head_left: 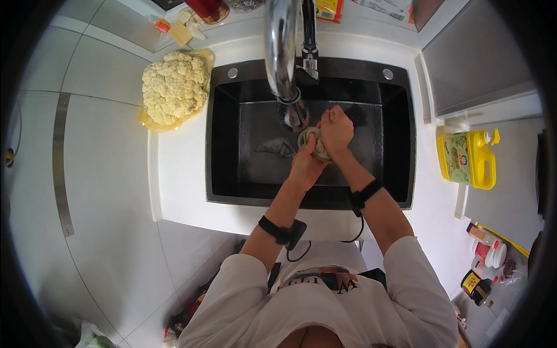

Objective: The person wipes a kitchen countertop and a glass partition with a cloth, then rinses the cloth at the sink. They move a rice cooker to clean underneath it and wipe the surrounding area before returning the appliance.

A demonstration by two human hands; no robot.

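A light, wet-looking cloth [321, 150], bunched up, is between my two hands over the black sink [213, 143]. My left hand [308, 162] holds it from below and the left, thumb on top. My right hand [337, 132] is closed around its upper right part. Just above and left of the cloth is the spout end of the chrome faucet [280, 52]. A dark, wet patch or film of water [276, 147] shows on the sink floor left of my hands; I cannot tell which.
A cauliflower [174, 89] in a yellow bag sits on the counter left of the sink. A yellow detergent jug [466, 158] stands to the right. Bottles and jars, one a dark bottle [476, 288], are at the lower right. Packets lie behind the faucet.
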